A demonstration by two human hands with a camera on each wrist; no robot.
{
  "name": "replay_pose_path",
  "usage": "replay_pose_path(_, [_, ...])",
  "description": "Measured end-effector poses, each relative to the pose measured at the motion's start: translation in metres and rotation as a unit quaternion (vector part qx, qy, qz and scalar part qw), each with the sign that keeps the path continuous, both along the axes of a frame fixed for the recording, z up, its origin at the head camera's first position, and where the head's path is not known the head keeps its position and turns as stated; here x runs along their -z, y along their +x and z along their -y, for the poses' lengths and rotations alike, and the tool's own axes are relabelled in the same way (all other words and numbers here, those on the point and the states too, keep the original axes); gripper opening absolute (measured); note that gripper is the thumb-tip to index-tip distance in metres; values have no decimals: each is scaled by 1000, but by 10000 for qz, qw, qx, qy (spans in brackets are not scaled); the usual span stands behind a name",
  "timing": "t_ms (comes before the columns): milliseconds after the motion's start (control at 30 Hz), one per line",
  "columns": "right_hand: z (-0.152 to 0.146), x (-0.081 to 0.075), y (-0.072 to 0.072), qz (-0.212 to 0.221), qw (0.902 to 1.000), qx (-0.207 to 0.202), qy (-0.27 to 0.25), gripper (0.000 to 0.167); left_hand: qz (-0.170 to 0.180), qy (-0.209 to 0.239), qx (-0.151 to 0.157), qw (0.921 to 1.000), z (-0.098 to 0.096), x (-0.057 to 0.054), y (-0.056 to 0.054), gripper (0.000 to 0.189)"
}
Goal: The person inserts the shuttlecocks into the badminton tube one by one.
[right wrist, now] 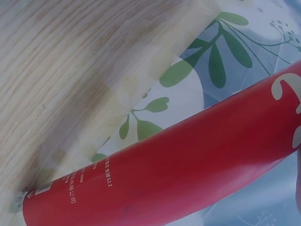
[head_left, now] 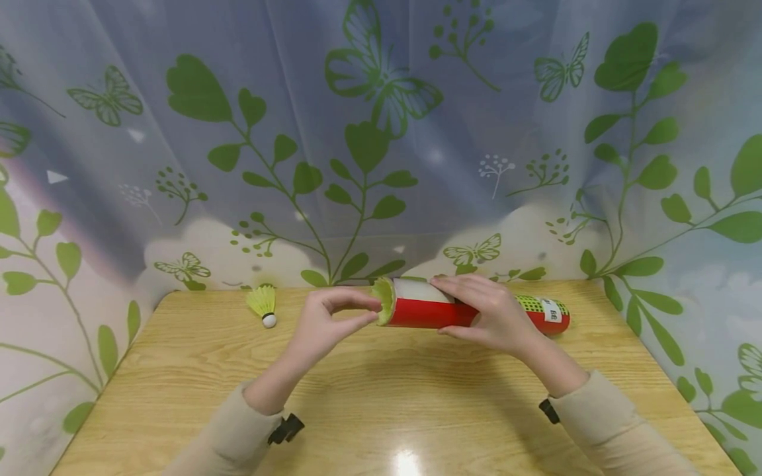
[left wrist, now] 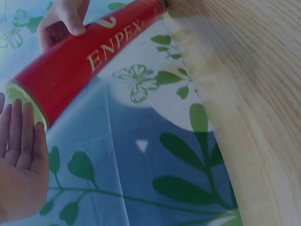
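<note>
My right hand [head_left: 497,311] grips a red shuttlecock tube [head_left: 425,314] around its middle, and the tube lies tilted above the table's far side. ENPEX lettering shows on it in the left wrist view. At the tube's left mouth, the skirt of a yellow-green shuttlecock [head_left: 383,301] sticks out a little. My left hand [head_left: 321,324] pinches at that skirt's edge, thumb and fingertips close together; the left wrist view shows its fingers [left wrist: 27,136] extended at the mouth. Another yellow shuttlecock [head_left: 262,304], with a white cork, lies on the table left of my left hand.
The light wooden table [head_left: 369,410] ends at a patterned curtain [head_left: 286,132] with green leaves and butterflies, which hangs behind and at both sides. The tube's far end [head_left: 553,314], bearing a white label, points right near the back edge.
</note>
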State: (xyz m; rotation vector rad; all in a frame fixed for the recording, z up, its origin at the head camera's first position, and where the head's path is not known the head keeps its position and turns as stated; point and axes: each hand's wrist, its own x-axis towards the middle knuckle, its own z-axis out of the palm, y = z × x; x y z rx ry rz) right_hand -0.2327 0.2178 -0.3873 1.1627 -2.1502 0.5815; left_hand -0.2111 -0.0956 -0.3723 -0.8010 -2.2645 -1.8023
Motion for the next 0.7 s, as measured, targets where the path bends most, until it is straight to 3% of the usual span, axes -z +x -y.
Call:
replay_pose_path(167, [0, 0, 1, 52, 10000, -29, -31, 83, -202, 40, -239, 9995, 15, 8, -2, 19])
replay_pose_path(467, [-1, 0, 1, 59, 10000, -61, -31, 84, -24, -35, -863, 9963, 50, 29, -9, 19])
replay_pose_path(700, [-2, 1, 0, 87, 9999, -85, -47, 67, 95, -11, -1397, 9902, 77, 48, -11, 15])
